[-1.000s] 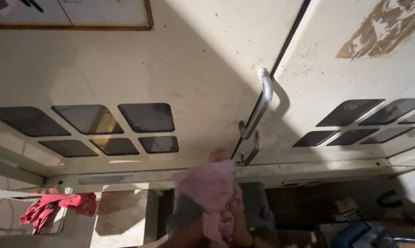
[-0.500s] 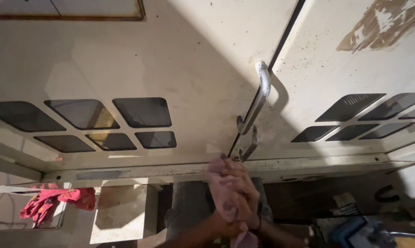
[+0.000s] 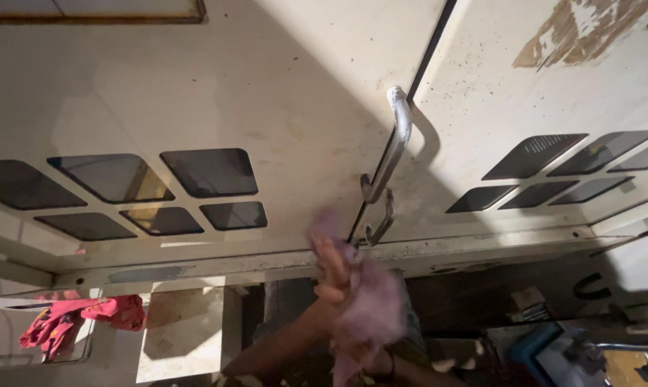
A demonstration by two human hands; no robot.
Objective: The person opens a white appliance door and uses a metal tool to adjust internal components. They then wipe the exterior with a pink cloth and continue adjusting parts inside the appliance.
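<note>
Head view: both hands (image 3: 349,287) bunch pink cloth (image 3: 374,308), fingers (image 3: 331,254) clenched just below door handle (image 3: 396,143); keep grip tight.

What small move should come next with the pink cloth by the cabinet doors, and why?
Probably press the pink cloth up onto the lower door edge and wipe: both hands bunch it just below the small handle, and the pale doors look speckled.

A single camera on the person's head looks close-up and tilted at the cream metal cabinet doors (image 3: 281,93) with dark diamond-shaped panes, the curved steel handle (image 3: 399,136) near centre and the hands low in frame.
</note>
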